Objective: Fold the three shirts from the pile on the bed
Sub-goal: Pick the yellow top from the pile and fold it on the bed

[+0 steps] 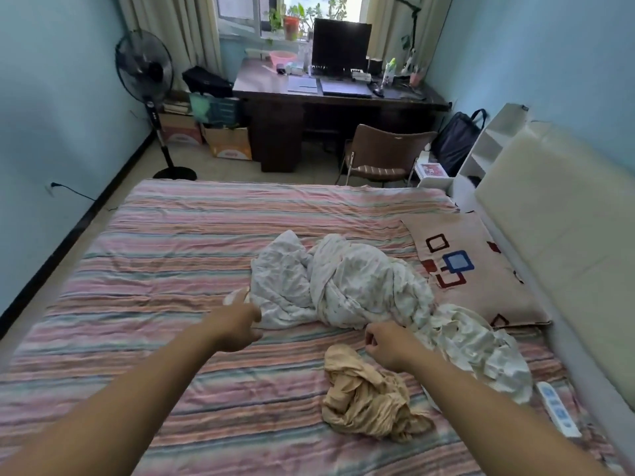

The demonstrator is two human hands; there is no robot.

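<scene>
Your left grip [237, 324] pinches the white printed shirt [343, 286] heaped mid-bed [154, 269], your right grip [388, 341] curls empty beside it; limp, light cloth, so take hold at a hem.

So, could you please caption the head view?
Both hands, left hand and right hand, reach toward crumpled shirts on a striped bed.

We see pale blue walls [51, 97], a bright curtained window [292, 12] at twelve o'clock above a dark desk [275, 87], a brown chair [385, 149] before it, and a standing fan [144, 70] at ten.
</scene>
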